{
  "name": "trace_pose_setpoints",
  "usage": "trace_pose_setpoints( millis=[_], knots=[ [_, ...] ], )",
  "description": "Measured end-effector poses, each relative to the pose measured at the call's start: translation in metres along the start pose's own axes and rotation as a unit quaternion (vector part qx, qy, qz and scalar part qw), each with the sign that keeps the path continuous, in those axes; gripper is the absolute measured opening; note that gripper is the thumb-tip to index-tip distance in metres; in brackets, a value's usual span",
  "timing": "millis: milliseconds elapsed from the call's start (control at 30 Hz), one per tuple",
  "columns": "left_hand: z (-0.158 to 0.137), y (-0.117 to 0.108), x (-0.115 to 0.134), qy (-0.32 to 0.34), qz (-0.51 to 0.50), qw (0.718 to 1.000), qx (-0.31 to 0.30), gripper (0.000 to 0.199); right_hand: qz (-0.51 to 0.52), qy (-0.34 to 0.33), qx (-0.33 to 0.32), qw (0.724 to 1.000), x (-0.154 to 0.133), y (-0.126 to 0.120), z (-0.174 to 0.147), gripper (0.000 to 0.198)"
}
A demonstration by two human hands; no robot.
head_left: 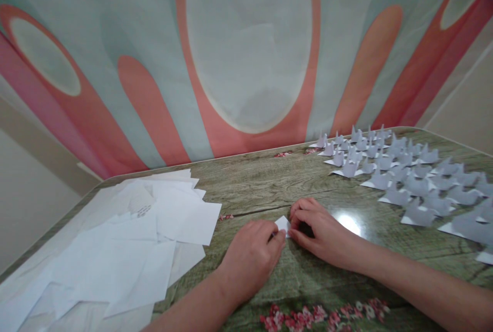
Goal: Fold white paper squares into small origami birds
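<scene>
Near the middle of the table, a small folded piece of white paper [283,223] lies between my two hands. My left hand [254,246] is closed on its left side, fingers curled and thumb against the paper. From the right, my right hand [314,227] pinches the other edge with thumb and fingertips. Only the upper corner and a narrow strip of the paper show; the fingers cover the rest, so its exact folded shape cannot be made out.
A spread heap of white paper sheets [127,250] covers the table's left side. Rows of folded white paper birds [418,183] stand along the right. The wood-patterned tabletop [246,183] with printed flowers meets a patterned wall covering [250,142] at the back.
</scene>
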State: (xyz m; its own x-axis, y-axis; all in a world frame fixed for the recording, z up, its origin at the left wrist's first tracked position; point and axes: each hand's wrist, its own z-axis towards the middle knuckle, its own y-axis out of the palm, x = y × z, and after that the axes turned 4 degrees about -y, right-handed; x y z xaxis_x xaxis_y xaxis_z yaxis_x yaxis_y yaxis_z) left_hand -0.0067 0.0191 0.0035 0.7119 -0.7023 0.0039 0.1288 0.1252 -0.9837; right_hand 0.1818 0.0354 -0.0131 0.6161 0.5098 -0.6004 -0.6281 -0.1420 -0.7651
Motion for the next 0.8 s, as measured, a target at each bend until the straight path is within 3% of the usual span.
trace_pose_setpoints(
  millis=[800],
  knots=[
    [0.0021,-0.0031,0.0060,-0.001,0.017,1.000,-0.020,0.020,-0.036,0.002,-0.006,0.999,0.0010,-0.0004,0.0011,0.009]
  ],
)
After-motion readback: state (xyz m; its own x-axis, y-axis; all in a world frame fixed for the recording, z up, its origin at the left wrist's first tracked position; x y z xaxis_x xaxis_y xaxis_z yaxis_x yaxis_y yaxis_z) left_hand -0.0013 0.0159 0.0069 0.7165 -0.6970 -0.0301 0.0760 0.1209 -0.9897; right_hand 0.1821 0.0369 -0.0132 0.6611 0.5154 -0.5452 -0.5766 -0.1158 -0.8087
